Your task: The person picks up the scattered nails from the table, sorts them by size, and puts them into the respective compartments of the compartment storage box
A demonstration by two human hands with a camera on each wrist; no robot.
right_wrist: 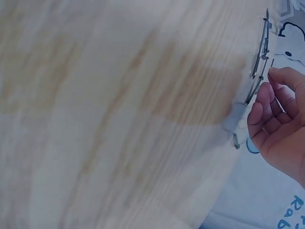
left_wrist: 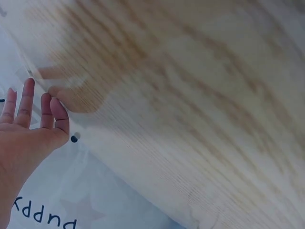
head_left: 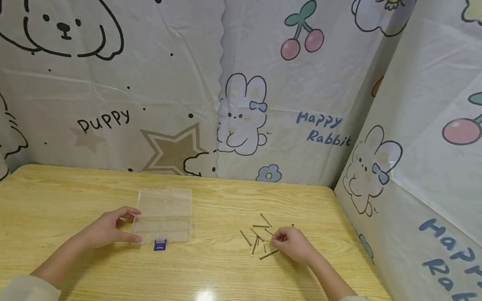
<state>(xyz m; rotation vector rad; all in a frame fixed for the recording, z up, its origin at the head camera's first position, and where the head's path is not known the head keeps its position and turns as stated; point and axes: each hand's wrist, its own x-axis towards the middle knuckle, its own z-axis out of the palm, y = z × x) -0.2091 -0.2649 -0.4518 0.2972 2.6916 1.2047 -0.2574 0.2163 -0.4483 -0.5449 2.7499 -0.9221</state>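
Note:
A clear plastic box [head_left: 164,210] with a purple latch [head_left: 160,245] lies on the table. At its left side is my left hand [head_left: 109,227], thumb by the front corner and fingers at the edge. In the left wrist view the fingers of this hand [left_wrist: 35,117] are fairly straight. To the right, several thin metal nails [head_left: 255,238] lie scattered. Over their right side my right hand [head_left: 295,243] has thumb and forefinger together, pinching the end of one nail [head_left: 269,232]. The right wrist view shows the curled hand [right_wrist: 281,114] beside the nails [right_wrist: 259,52].
The wood-grain table [head_left: 177,283] is bordered by a printed cloth [head_left: 179,68] at the back and on the right. A single nail [head_left: 292,225] lies behind the right hand, apart from the others.

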